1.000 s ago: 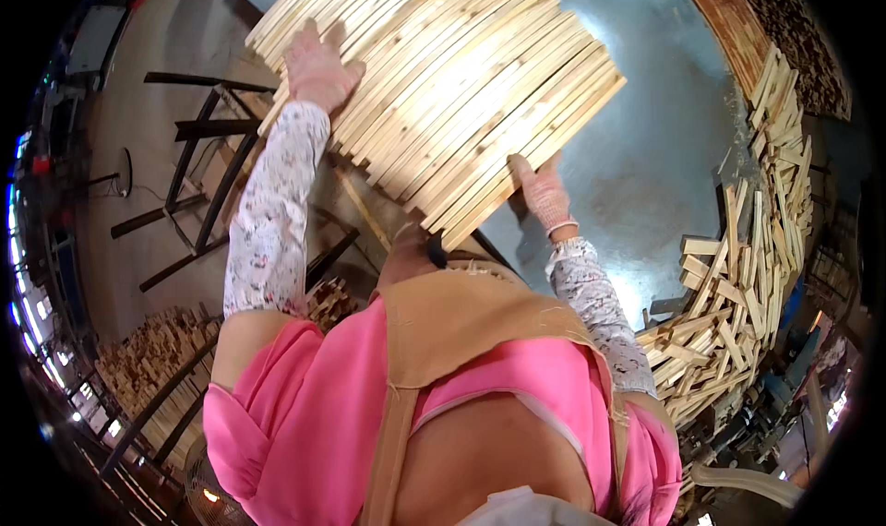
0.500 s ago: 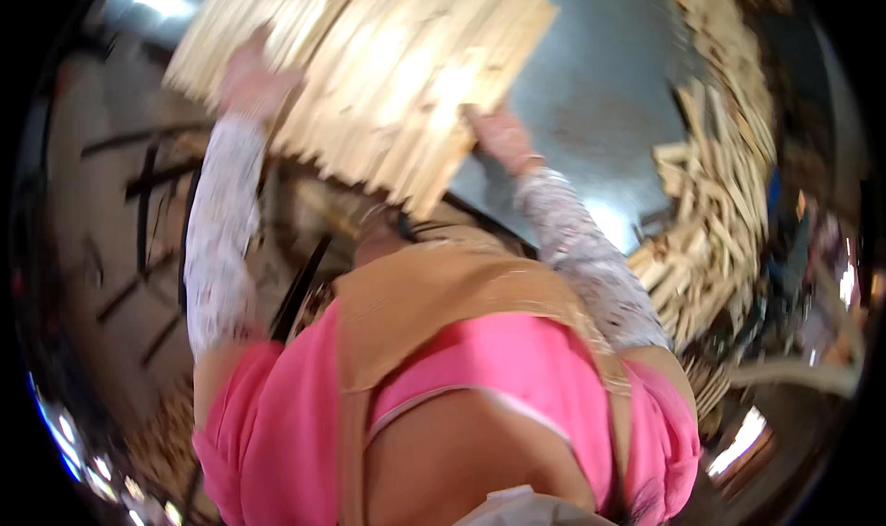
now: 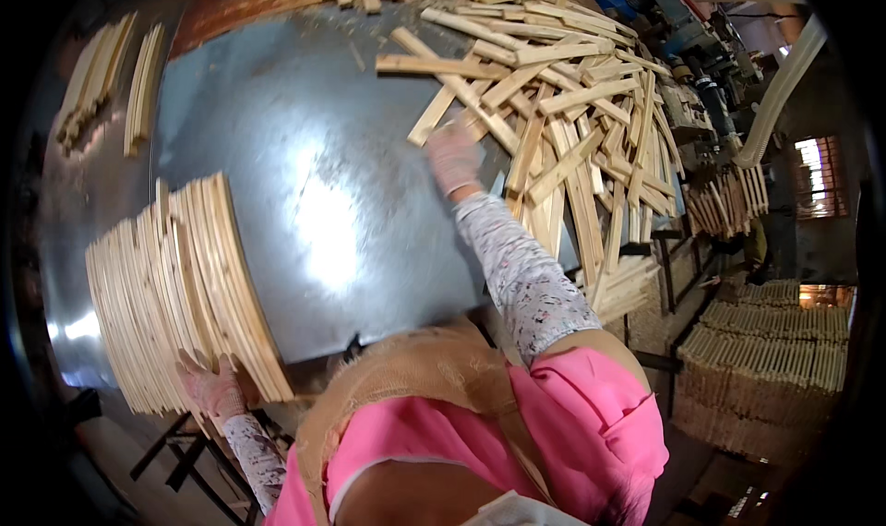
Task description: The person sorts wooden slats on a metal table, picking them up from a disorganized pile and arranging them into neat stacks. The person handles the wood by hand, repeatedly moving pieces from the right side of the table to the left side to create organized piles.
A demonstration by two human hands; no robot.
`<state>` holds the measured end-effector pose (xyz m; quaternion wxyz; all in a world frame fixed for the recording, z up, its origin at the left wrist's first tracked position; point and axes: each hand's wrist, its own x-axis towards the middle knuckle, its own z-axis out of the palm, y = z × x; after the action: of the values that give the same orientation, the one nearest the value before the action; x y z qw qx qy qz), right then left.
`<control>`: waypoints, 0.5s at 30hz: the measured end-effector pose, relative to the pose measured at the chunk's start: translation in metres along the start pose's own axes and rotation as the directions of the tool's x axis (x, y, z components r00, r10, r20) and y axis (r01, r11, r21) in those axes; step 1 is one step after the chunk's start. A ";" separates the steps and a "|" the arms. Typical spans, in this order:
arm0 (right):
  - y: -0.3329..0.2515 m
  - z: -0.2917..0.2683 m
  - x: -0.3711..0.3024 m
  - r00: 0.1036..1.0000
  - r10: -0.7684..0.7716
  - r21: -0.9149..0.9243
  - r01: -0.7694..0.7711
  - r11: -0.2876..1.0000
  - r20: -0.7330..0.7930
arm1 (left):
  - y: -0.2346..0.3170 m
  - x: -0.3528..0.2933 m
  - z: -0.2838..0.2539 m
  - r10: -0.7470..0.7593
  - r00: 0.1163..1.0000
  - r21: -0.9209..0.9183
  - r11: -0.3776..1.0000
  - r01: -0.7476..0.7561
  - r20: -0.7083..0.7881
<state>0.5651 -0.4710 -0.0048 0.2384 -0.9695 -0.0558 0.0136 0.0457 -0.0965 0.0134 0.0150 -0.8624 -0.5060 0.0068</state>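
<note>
Head view: from here I see the left hand (image 3: 212, 388) spread open on the near end of the strip row (image 3: 171, 286), left on the table (image 3: 397, 221); the right hand (image 3: 453, 157) meets the right-side stick heap (image 3: 583, 96), its grip unclear.

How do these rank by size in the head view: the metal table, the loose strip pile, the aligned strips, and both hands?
1. Metal table
2. Loose strip pile
3. Aligned strips
4. Left hand and right hand: too alike to rank
</note>
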 end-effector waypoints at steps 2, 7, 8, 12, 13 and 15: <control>0.097 -0.012 0.090 0.872 0.170 0.031 -0.176 0.984 -0.459 | 0.076 0.012 0.014 0.006 0.998 -0.573 0.818 -0.044 -0.068; 0.224 -0.026 0.192 0.970 0.236 0.177 -0.222 0.959 -0.063 | 0.396 -0.003 -0.024 0.379 0.904 -0.743 0.660 -0.114 0.198; 0.194 -0.012 0.172 0.995 0.049 -0.053 -0.044 0.998 0.091 | 0.432 -0.004 -0.021 0.485 0.871 -0.839 0.507 -0.200 0.085; 0.108 -0.032 0.053 0.503 -0.622 0.053 0.751 0.658 0.600 | 0.558 0.007 0.007 0.666 0.653 -0.904 0.423 0.066 0.359; 0.109 -0.046 0.036 0.329 -0.717 0.188 0.822 0.538 0.615 | 0.581 0.010 0.005 0.705 0.476 -0.806 0.592 0.016 0.527; 0.117 -0.103 0.065 0.731 -0.529 0.304 0.434 0.848 0.431 | 0.579 0.003 0.025 0.743 0.306 -0.803 0.561 0.201 0.596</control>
<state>0.6471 -0.6143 0.0320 0.2986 -0.8578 -0.3641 0.2063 0.5512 -0.3755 -0.0307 -0.6384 -0.6950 -0.1891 0.2714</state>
